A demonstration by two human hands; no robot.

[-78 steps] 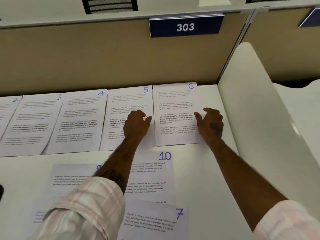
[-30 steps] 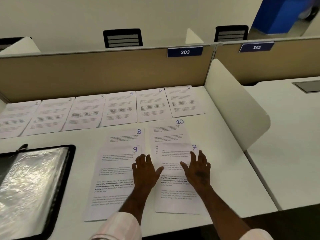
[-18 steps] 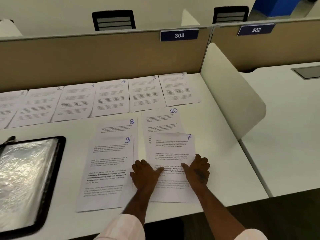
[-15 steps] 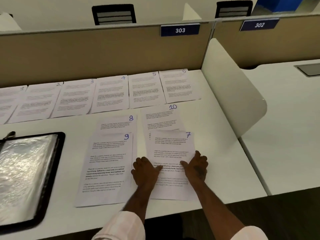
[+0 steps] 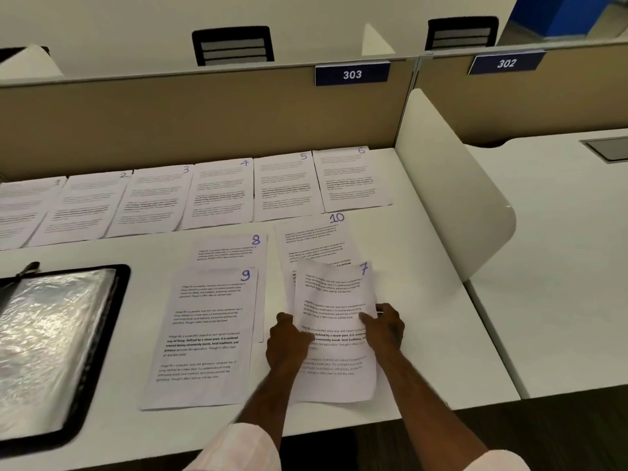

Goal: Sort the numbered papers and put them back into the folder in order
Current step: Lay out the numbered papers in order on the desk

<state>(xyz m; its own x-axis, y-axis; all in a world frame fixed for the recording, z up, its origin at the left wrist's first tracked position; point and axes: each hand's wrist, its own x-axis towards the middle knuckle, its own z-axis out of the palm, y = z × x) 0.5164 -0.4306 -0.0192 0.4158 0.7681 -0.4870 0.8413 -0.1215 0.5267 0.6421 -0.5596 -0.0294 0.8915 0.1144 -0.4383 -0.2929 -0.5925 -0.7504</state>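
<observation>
- Now both hands hold sheet 7 (image 5: 334,294) at the near right of the desk (image 5: 428,300).
- The left hand (image 5: 287,341) grips the sheet's left edge, fingers curled, thumb lying on the printed face.
- The right hand (image 5: 384,329) pinches the right edge, thumb on top; its other fingers are behind the paper, mostly hidden.
- Sheet 7 bows between the two grips, and its far end curls up off the desk.
- It covers the near part of sheet 10 (image 5: 312,239), which lies flat just beyond it.
- To the left, sheet 9 (image 5: 207,334) lies flat and overlaps the near part of sheet 8 (image 5: 231,249).
- Along the far edge of the desk, against the tan partition (image 5: 204,124), six sheets lie in a row, edges touching or slightly overlapping: sheet 1 (image 5: 20,205) at far left, then sheet 2 (image 5: 81,205), sheet 3 (image 5: 153,198), sheet 4 (image 5: 221,192), sheet 5 (image 5: 285,188) and sheet 6 (image 5: 350,178).
- The folder (image 5: 119,294) lies open at the near left, black-rimmed, a shiny plastic sleeve facing up, well apart from both hands.
- A white side divider (image 5: 452,185) stands right of the papers.
- Blue signs on the partition read 303 (image 5: 352,74) and 302 (image 5: 506,63).
</observation>
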